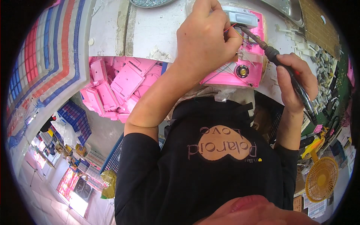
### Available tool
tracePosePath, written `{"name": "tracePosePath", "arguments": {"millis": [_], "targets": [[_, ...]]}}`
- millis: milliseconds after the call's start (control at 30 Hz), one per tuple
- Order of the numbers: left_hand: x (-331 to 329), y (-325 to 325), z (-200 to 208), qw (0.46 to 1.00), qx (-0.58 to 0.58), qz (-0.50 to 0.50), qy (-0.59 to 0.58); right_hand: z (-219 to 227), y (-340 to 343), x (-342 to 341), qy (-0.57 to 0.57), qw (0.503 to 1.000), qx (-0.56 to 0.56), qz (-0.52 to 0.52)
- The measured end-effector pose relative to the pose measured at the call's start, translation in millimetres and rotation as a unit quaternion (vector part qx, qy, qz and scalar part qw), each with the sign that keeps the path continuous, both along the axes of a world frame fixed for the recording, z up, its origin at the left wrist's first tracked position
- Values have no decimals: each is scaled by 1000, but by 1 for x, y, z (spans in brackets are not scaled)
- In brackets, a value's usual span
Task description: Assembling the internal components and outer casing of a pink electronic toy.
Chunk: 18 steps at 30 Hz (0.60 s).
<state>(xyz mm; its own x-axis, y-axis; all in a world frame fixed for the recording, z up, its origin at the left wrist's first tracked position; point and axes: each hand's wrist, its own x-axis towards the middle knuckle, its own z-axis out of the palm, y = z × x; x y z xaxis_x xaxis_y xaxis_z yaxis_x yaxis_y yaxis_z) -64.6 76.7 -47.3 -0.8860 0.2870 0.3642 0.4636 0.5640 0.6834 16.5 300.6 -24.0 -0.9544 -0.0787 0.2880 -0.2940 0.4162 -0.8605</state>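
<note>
A pink plastic casing (pixel 255 78) lies on the worktable with its inner side up, holding a small round speaker (pixel 242 71) and several thin wires. A pale blue-white plastic part (pixel 243 18) sits at its far end. My left hand (pixel 206 35) reaches over the casing, its fingers closed in a pinch on thin red and yellow wires (pixel 230 27). Wrapped in my right hand (pixel 300 77) is a soldering iron (pixel 273 53) with a black handle. Its tip meets the work beside the wires; the exact contact spot is too small to make out.
Many pink casings (pixel 127 79) are heaped left of my left forearm. A metal dish of screws (pixel 150 3) stands at the far edge, a metal tray (pixel 287 9) at far right. Small white and grey parts (pixel 323 75) cover the right side. A yellow fan (pixel 321 180) stands at lower right.
</note>
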Motion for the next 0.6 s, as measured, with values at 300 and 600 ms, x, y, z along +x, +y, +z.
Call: {"name": "tracePosePath", "arguments": {"millis": [300, 600], "targets": [[2, 0, 1, 1000, -7, 9, -21, 6, 4, 5, 28, 999, 23, 11], [1, 0, 0, 1000, -10, 10, -6, 5, 3, 7, 51, 999, -11, -2]]}}
